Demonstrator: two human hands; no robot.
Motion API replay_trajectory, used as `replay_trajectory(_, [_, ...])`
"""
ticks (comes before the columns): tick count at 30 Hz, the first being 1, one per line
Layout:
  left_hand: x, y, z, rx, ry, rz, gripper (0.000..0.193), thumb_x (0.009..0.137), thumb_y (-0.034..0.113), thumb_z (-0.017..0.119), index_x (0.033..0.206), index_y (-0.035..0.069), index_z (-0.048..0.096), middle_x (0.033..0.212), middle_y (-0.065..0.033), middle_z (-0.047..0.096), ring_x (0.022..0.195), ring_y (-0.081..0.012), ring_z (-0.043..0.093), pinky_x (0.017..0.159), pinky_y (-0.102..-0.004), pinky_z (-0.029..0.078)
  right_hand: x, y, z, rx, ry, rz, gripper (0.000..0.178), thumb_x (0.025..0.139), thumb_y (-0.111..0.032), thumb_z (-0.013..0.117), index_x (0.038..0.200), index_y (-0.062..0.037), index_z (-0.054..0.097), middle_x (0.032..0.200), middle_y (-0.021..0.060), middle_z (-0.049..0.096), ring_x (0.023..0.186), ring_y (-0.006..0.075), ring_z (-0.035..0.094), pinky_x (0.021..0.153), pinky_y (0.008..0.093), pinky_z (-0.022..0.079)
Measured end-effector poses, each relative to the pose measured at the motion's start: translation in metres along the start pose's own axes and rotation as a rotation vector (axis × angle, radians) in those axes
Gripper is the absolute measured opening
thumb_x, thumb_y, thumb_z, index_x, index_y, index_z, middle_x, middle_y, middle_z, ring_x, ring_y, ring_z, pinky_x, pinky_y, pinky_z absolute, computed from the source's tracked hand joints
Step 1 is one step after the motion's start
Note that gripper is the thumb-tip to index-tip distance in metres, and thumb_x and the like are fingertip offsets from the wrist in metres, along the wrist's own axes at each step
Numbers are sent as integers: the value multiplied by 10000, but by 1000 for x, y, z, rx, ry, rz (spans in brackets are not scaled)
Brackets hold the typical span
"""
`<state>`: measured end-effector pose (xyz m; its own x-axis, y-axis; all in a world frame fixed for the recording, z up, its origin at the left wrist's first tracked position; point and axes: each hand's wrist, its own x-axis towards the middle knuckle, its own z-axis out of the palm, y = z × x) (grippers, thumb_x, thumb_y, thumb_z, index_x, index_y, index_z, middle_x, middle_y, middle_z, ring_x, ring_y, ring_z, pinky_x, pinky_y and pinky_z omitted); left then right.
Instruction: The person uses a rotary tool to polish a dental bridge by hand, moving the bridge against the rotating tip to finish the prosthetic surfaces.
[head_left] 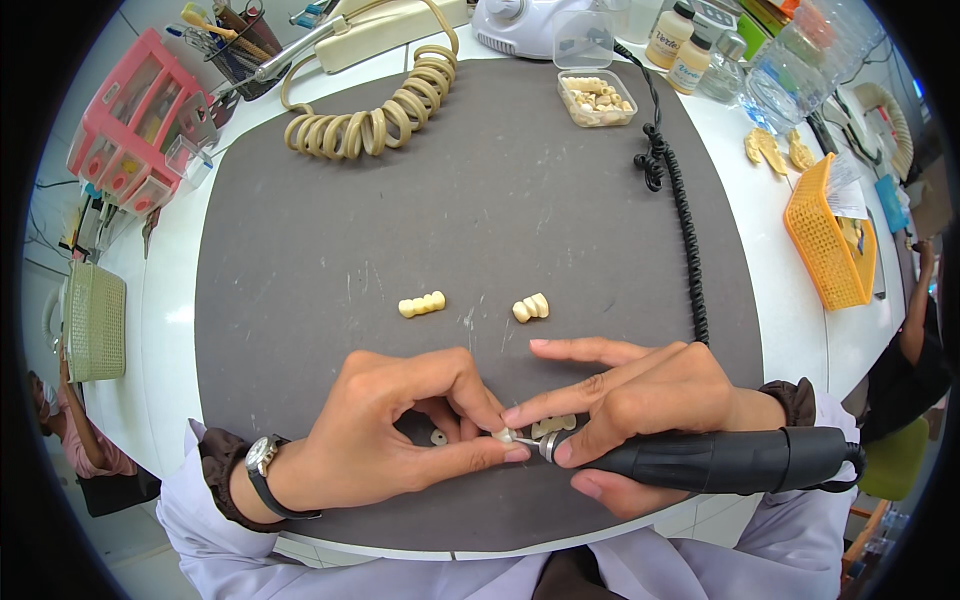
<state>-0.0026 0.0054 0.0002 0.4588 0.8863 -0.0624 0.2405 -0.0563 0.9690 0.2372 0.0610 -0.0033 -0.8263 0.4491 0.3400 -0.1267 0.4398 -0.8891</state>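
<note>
Two hands close together low on the grey surface (480, 200); left hand (400, 430) pinching a small tooth piece (505, 435); right hand (640, 400) gripping a black grinding handpiece (720, 462), lying sideways, tip touching the piece from the right.

Matt grey rubbery mat (480, 220), matt black handpiece (720, 460), glossy cream tooth piece (421, 304)

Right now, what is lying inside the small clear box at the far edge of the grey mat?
The small clear box holds a heap of small cream-coloured tooth-shaped pieces. Only the top ones show; the pieces beneath them and the box's floor are covered.
</note>
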Motion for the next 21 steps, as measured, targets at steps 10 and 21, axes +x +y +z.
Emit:
replay_trajectory(10, [0, 1, 1, -19, 21, -13, 221, 782, -26, 801, 829, 1, 586, 888, -188, 729, 821, -192, 733, 691, -262, 608, -2, -1, 1, -27, 33, -2, 150, 771, -34, 714, 907, -44, 652, 848, 55, 717, 992, 244, 716, 1049, 560, 445])
replay_trajectory(21, [-1, -4, 4, -56, 86, 10, 189, 771, 26, 823, 805, 2, 638, 806, -96, 710, 716, -124, 692, 612, -227, 575, -1, -2, 2, -17, 3, 13, 105, 790, -31, 743, 845, -64, 659, 839, 85, 746, 1041, 340, 697, 1055, 658, 365])
